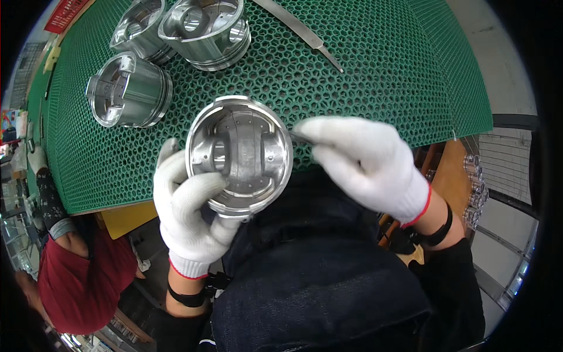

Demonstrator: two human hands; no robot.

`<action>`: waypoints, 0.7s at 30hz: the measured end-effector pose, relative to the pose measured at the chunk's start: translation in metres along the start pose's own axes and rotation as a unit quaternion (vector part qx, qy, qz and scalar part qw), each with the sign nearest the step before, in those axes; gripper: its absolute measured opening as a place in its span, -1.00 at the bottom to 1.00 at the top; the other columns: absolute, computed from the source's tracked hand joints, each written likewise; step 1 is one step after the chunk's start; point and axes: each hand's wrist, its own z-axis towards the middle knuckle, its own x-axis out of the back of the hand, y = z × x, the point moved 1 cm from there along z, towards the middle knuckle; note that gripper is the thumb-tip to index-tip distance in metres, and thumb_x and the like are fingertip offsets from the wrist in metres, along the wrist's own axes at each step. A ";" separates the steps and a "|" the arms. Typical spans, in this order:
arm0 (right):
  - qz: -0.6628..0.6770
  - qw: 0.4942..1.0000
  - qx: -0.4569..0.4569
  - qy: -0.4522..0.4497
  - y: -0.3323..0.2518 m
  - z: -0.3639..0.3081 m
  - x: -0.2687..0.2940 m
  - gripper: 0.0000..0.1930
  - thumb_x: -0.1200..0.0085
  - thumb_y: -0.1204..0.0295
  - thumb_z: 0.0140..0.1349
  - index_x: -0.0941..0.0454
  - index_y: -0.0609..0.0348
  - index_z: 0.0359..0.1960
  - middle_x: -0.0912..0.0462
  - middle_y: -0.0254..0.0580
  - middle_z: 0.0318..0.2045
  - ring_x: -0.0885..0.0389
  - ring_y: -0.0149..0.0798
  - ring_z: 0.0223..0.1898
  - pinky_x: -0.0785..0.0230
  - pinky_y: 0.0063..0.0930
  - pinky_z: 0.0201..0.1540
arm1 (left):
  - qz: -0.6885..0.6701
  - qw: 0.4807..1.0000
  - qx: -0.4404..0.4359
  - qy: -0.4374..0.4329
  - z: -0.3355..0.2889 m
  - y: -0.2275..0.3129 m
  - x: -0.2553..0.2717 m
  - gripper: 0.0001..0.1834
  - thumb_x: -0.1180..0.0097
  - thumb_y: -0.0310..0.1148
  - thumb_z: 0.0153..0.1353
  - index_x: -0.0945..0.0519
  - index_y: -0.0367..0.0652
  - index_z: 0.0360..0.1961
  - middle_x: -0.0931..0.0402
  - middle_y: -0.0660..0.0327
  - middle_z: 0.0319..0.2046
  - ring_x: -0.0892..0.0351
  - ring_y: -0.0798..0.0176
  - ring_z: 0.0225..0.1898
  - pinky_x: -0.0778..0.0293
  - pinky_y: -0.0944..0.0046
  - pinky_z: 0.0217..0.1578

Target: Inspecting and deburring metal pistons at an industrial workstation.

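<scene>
My left hand (pixel 190 214), in a white knit glove, grips a shiny metal piston (pixel 240 155) from below, its hollow open side facing me. My right hand (pixel 366 164), also gloved, pinches a thin metal tool (pixel 298 137) whose tip touches the piston's right rim. Both hands hover over the near edge of a green honeycomb mat (pixel 381 70).
Three more pistons lie on the mat at the back left: one (pixel 129 91) on its side and two (pixel 205 29) (pixel 141 26) behind it. A long metal file (pixel 305 32) lies at the top middle. Another person in a red top (pixel 76 276) sits at the lower left.
</scene>
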 end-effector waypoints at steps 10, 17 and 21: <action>0.203 0.960 -0.177 -0.079 0.005 -0.037 0.034 -0.71 -0.06 0.62 0.21 -0.63 0.30 -0.02 -0.74 -0.08 -0.21 -0.69 -0.41 -0.40 -0.56 -0.56 -0.32 | -0.281 0.941 0.181 0.048 -0.013 -0.013 0.016 -0.45 -0.35 -0.32 0.13 -0.46 -0.29 0.12 -0.48 0.02 0.08 -0.47 0.09 0.14 -0.36 0.11 0.20; 0.379 0.886 -0.261 -0.061 -0.003 -0.030 0.031 -0.70 -0.02 0.56 0.31 -0.58 0.35 0.05 -0.70 -0.24 -0.35 -0.61 -0.49 -0.41 -0.47 -0.59 -0.33 | 0.058 0.975 -0.130 -0.172 0.108 -0.003 0.007 -0.59 -0.31 -0.28 0.08 -0.60 -0.22 -0.05 -0.53 -0.04 0.05 -0.54 -0.13 0.06 -0.46 0.05 0.07; 0.177 0.983 -0.030 -0.033 0.015 -0.038 0.028 -0.72 -0.17 0.55 0.19 -0.64 0.24 -0.03 -0.70 -0.15 -0.32 -0.67 -0.26 -0.30 -0.51 -0.47 -0.22 | 0.169 0.960 -0.144 -0.169 0.107 0.051 -0.012 -0.58 -0.29 -0.42 -0.07 -0.62 -0.19 -0.09 -0.60 0.03 -0.06 -0.59 -0.09 0.00 -0.48 0.05 0.03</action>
